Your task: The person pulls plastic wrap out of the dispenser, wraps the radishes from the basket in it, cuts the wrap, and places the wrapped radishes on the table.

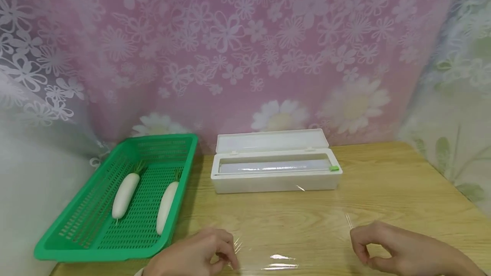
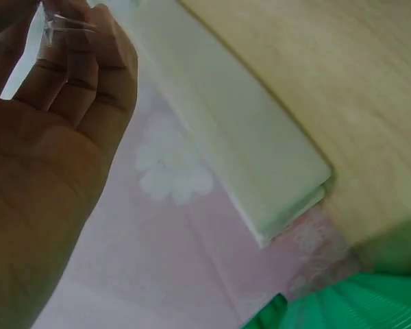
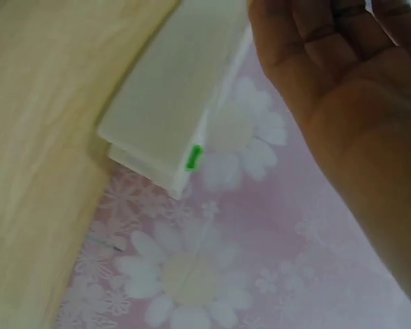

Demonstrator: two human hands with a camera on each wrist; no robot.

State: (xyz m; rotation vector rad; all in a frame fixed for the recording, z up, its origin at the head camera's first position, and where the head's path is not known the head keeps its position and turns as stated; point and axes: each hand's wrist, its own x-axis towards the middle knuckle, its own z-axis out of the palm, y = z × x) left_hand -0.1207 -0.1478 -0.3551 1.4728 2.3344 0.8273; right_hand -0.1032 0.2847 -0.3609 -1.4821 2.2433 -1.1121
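A sheet of clear cling film [image 1: 283,265] stretches between the two hands above the table, showing mainly by its glints. My left hand [image 1: 195,254] pinches its left side between thumb and fingers; crumpled film [image 2: 65,26] shows at those fingertips in the left wrist view. On the other side my right hand [image 1: 410,248] pinches the film's right edge, its fingertips out of frame in the right wrist view. Beyond the hands sits a white cling film box [image 1: 274,184], lid raised, with a film roll [image 1: 274,166] inside and a green slider [image 1: 334,168] at its right end.
At the left stands a green plastic basket [image 1: 96,254] holding two white radishes, one in the middle [image 1: 125,196] and one along the right wall [image 1: 167,208]. A pink flowered curtain [image 1: 245,54] hangs behind the wooden table [image 1: 383,182].
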